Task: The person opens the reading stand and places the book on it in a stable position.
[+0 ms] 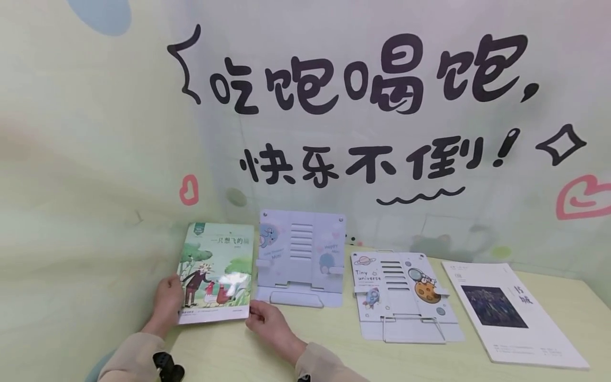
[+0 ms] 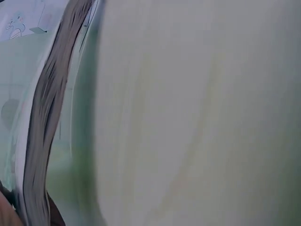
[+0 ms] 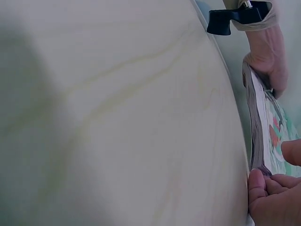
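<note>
At the far left of the pale wooden table (image 1: 334,339), the left hand (image 1: 168,300) gripped the left edge of the picture book (image 1: 217,273), fingers curled round its side. The book sat tilted up off the table, cover facing the person, its long axis running from the near edge away toward the wall. The right hand (image 1: 267,321) pinched the book's lower right corner, thumb on the cover; the right wrist view showed those fingertips (image 3: 256,181) against the page block. So the book lay between the two hands, each at one side, neither clearly nearer.

Just right of it stood a raised book stand (image 1: 300,260) with nothing on it, its ledge facing forward, almost touching the book's right edge. Further right a second book stand (image 1: 403,297) with planet drawings lay folded flat on the table. Beside that, at the far right, a white booklet (image 1: 508,310) with a dark picture lay flat.
</note>
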`<state>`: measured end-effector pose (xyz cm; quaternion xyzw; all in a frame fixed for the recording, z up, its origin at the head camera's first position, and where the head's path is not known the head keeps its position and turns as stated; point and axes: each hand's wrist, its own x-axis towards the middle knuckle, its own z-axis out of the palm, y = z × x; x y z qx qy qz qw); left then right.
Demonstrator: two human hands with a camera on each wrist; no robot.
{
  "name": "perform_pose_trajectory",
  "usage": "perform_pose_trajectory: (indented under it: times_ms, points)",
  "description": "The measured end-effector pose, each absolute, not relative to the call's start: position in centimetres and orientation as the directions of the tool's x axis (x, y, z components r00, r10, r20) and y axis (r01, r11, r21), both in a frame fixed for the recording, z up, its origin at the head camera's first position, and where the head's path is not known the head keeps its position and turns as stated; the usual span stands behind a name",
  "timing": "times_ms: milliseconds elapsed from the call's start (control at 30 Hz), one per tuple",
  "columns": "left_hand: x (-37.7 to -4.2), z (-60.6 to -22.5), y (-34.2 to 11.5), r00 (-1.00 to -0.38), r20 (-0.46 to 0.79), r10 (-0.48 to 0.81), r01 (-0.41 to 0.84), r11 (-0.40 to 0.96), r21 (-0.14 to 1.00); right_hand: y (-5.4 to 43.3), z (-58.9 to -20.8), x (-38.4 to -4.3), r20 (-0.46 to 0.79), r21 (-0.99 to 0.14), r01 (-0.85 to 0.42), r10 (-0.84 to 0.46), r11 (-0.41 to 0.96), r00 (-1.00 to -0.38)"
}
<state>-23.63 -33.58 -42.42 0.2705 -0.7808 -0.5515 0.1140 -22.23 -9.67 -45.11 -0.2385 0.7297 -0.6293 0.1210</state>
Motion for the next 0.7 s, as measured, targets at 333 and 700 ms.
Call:
perform_pose_trajectory:
  times_ms: [333,700]
  points:
    - [-22.4,-42.7,-33.2,-0.802,-0.123,-0.585,-0.26,0.156,0.953,-9.9,-44.3,-21.7,0.106,-0.98,-0.167,-0.44,0.104,-0.892]
    - [-22.3,-41.4,-31.7,-0.818,-0.08,-0.569,-0.158,0.088,0.984,-8.8,-40.7,-22.6,0.15,-0.988,-0.149,-0.385,-0.032,-0.911]
